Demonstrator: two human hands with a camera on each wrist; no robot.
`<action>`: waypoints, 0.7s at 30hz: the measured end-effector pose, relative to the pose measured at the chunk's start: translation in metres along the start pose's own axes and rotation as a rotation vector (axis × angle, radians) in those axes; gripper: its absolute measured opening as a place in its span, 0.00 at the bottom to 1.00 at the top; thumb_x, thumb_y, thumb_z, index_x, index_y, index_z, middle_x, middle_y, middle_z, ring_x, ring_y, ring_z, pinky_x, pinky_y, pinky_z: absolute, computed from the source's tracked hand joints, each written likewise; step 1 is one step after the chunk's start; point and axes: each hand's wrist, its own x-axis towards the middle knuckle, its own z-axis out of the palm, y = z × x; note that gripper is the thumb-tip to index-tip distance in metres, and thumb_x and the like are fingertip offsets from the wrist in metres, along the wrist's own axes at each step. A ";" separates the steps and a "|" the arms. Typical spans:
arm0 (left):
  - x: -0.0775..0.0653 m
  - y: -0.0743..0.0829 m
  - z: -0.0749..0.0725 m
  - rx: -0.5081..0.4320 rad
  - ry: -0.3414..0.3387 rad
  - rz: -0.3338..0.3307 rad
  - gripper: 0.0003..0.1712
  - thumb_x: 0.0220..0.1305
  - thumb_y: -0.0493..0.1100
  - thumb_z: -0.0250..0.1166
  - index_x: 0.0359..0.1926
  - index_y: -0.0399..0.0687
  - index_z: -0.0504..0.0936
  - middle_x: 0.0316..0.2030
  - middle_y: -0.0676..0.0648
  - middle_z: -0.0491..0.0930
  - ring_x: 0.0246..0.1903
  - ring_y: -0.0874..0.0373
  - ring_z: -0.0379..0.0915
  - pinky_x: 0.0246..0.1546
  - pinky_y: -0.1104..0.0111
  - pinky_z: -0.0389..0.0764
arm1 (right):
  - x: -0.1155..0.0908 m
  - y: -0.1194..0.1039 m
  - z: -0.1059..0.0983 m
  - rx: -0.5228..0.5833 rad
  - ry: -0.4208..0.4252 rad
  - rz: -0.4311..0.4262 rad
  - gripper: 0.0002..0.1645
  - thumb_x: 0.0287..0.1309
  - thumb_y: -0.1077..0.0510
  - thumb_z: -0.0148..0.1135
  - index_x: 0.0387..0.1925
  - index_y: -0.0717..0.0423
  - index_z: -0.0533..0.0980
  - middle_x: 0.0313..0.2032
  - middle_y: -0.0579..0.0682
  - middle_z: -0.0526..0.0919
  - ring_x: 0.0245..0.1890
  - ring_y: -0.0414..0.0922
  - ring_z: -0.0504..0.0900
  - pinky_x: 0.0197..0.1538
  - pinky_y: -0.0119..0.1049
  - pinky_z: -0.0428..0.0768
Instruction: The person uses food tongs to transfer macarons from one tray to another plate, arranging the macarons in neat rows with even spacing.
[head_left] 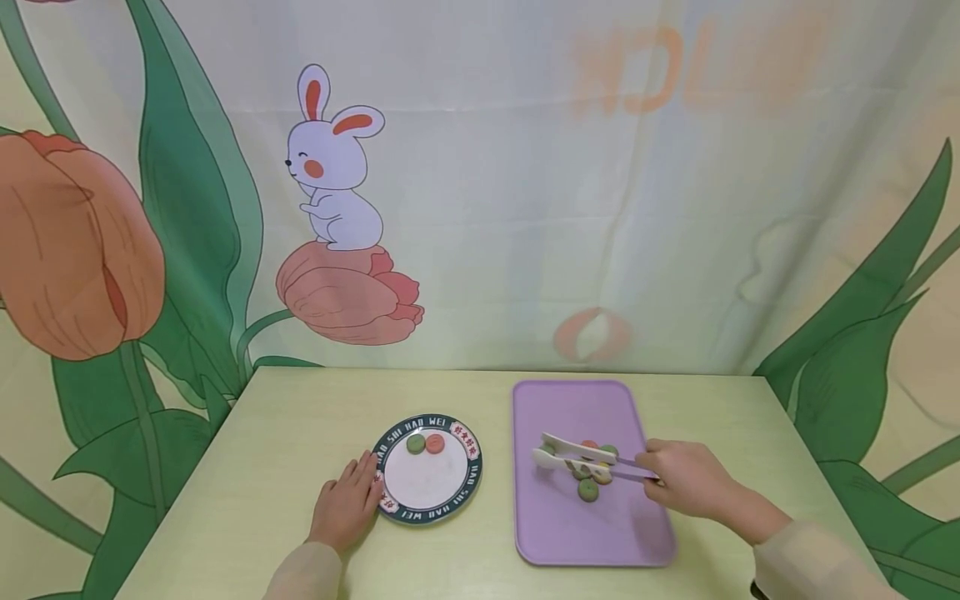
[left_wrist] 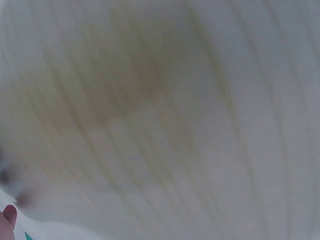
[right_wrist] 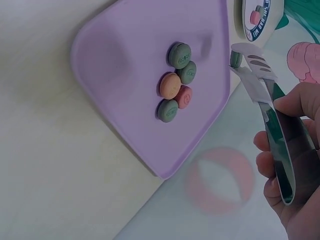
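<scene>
My right hand (head_left: 686,477) grips metal tongs (right_wrist: 281,145) with white tips over the purple tray (head_left: 592,537). In the right wrist view, a green macaron (right_wrist: 236,59) sits pinched between the tong tips. Below them on the tray lie several macarons: green ones (right_wrist: 169,110), an orange one (right_wrist: 170,86) and a pink one (right_wrist: 184,97). My left hand (head_left: 347,504) rests flat on the table, fingertips at the left rim of a round plate (head_left: 427,487). That plate bears a green macaron (head_left: 416,443) and a pink macaron (head_left: 435,443).
The pale table (head_left: 300,425) stands against a printed curtain (head_left: 480,208) with a rabbit and tulips. The plate lies left of the tray, with a strip of table between them. A blurred pale sleeve (left_wrist: 225,150) covers most of the left wrist view.
</scene>
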 end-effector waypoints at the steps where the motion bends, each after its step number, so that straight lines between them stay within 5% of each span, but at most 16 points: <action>1: 0.000 0.000 0.000 -0.001 0.001 0.001 0.31 0.65 0.54 0.42 0.65 0.44 0.57 0.65 0.44 0.57 0.62 0.44 0.55 0.54 0.49 0.63 | 0.001 0.000 0.000 -0.002 0.003 -0.003 0.09 0.37 0.60 0.60 0.16 0.47 0.68 0.16 0.36 0.61 0.15 0.31 0.55 0.15 0.23 0.54; 9: 0.001 -0.002 0.001 -0.005 -0.003 0.003 0.31 0.66 0.54 0.41 0.65 0.44 0.57 0.65 0.44 0.57 0.62 0.44 0.55 0.54 0.49 0.63 | 0.010 -0.005 -0.002 -0.006 0.009 -0.013 0.09 0.37 0.60 0.59 0.15 0.46 0.67 0.16 0.37 0.60 0.15 0.32 0.54 0.15 0.24 0.53; 16: 0.001 -0.001 0.000 -0.002 0.000 0.005 0.31 0.65 0.54 0.42 0.65 0.44 0.57 0.65 0.44 0.57 0.62 0.44 0.55 0.54 0.49 0.63 | 0.019 -0.008 0.002 0.002 0.014 -0.036 0.05 0.37 0.59 0.59 0.23 0.49 0.77 0.16 0.37 0.61 0.15 0.32 0.54 0.16 0.24 0.54; 21: 0.001 -0.002 0.001 -0.003 -0.005 0.001 0.31 0.65 0.54 0.42 0.65 0.45 0.57 0.65 0.44 0.57 0.63 0.45 0.54 0.54 0.49 0.63 | 0.023 -0.010 0.005 -0.003 0.038 -0.050 0.06 0.35 0.59 0.59 0.15 0.47 0.70 0.15 0.37 0.59 0.14 0.33 0.52 0.16 0.24 0.51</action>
